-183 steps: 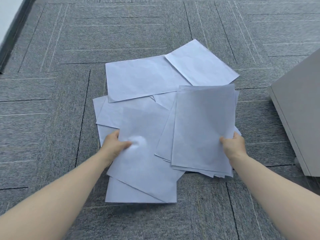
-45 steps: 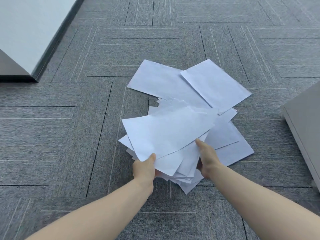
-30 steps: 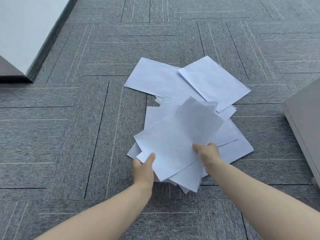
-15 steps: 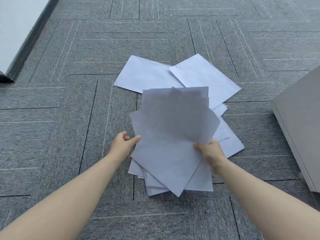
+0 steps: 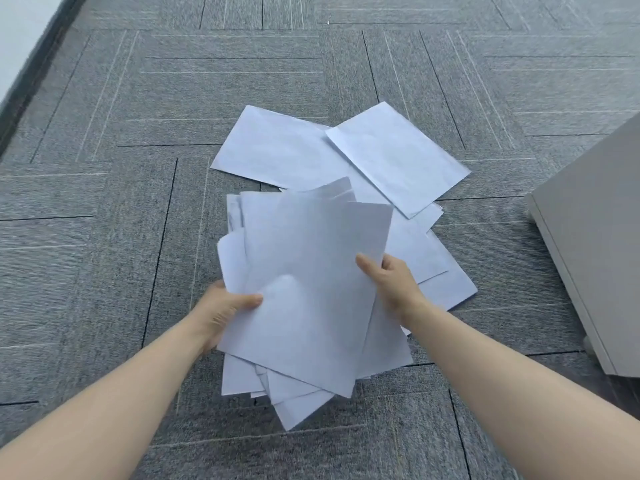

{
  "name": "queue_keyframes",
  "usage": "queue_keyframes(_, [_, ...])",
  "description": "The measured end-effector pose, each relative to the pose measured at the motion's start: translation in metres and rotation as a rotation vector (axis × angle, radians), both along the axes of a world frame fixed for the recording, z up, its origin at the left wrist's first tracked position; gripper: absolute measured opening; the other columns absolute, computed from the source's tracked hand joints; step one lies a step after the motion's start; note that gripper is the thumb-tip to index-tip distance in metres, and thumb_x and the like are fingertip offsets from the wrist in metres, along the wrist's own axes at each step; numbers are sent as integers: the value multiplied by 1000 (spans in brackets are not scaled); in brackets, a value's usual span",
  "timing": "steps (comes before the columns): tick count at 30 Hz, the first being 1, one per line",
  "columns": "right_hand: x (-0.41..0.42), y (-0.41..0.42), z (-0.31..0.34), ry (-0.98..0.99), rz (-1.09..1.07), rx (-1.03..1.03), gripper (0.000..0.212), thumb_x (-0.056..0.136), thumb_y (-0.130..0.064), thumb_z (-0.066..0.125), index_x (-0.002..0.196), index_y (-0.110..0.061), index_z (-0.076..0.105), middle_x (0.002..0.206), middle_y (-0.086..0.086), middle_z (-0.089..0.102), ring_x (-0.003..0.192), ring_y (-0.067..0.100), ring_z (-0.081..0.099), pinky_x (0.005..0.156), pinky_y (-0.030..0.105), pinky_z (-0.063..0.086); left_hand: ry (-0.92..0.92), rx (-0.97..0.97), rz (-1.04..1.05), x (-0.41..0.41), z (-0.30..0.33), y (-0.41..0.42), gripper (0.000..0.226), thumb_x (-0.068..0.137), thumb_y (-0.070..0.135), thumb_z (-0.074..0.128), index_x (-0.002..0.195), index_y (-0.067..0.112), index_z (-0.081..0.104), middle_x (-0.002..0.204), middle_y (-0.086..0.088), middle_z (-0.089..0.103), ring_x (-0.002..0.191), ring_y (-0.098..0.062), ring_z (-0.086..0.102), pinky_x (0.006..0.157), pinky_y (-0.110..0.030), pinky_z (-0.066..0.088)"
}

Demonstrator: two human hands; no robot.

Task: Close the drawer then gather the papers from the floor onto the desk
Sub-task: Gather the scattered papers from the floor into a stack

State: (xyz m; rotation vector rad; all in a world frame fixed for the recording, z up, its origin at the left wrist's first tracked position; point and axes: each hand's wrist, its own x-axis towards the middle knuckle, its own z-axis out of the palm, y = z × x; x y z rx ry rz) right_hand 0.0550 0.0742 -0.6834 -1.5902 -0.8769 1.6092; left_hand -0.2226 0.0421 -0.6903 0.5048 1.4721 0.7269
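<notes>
- The left hand [image 5: 225, 306] grips the left edge of a loose bundle of papers [image 5: 304, 289], thumb on top and the other fingers hidden beneath
- The right hand [image 5: 389, 278] pinches the bundle's right edge, thumb laid across the top sheet, the rest of its fingers behind the paper
- The bundle is raised off the grey carpet [image 5: 104, 237] and fanned unevenly, with corners sticking out at the near end; how many sheets it holds cannot be told
- More sheets [image 5: 381, 154] lie flat on the carpet beyond and to the right of the bundle, at least 2 overlapping at the far side and others partly hidden under the raised ones
- A pale cabinet [image 5: 588, 244] stands on the carpet to the right, well apart from the hands; the drawer and the desk are not in view
- Likely step: squaring up what is held before collecting the rest
- Risk: the sheets are misaligned and held only at 2 edges, so the lowest ones could slide out of the near end if the bundle tilts
- Risk: reaching for the far sheets with 1 hand leaves the bundle in a single pinch, and it could sag and spill
</notes>
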Motion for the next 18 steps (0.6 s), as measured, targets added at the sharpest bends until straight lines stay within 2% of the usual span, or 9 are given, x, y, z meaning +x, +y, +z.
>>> queue_keyframes(2, [12,12,-1,-249,54,-5,32,92,-42,57,95,-11,68,88,1,68,76,20,64,70,33,49,35,-6,49,-8,-1,0,38,76,-7,68,113,-1,64,103,-19,72,85,-33,69,82,-47,55])
queue_keyframes(3, [21,18,-1,-426,83,-12,33,91,-44,55,102,-15,66,95,2,66,82,21,62,73,33,46,41,-9,78,-14,-2,0,37,78,-6,67,114,-1,64,105,-19,71,87,-34,68,84,-48,54])
queue_keyframes(5, [43,29,-2,-796,130,-53,39,91,-38,57,126,-19,58,118,6,61,108,25,58,86,36,45,53,-27,137,-28,-7,0,37,78,-2,68,115,-2,63,108,-20,70,91,-35,67,84,-49,53])
queue_keyframes(6, [55,33,-2,-930,146,-81,48,91,-37,58,135,-19,51,131,9,55,120,29,51,92,40,44,64,-41,163,-33,-9,0,33,79,0,68,112,-2,64,108,-20,69,91,-35,67,83,-47,53])
queue_keyframes(8, [74,41,0,-1122,146,-134,62,89,-41,61,143,-17,40,143,14,42,131,34,37,97,46,42,78,-65,208,-43,-12,-1,24,82,3,67,106,-1,66,109,-20,69,90,-33,67,84,-46,51])
queue_keyframes(10, [88,47,-2,-1195,134,-204,75,85,-51,64,145,-15,36,145,17,38,133,36,34,98,48,41,88,-76,238,-48,-13,-3,24,83,3,66,107,-1,66,109,-19,68,89,-32,66,85,-47,50])
queue_keyframes(13, [98,54,-9,-1136,110,-307,87,77,-59,68,145,-15,35,145,18,37,134,38,34,102,52,39,99,-69,278,-50,-12,-6,30,84,0,64,114,1,63,106,-14,68,88,-30,65,85,-47,49])
queue_keyframes(18, [102,53,-18,-1176,93,-338,93,70,-65,71,140,-14,37,143,21,39,132,39,35,103,52,35,98,-76,305,-53,-14,-10,40,83,-2,64,123,-1,60,113,-17,67,93,-32,65,78,-43,51])
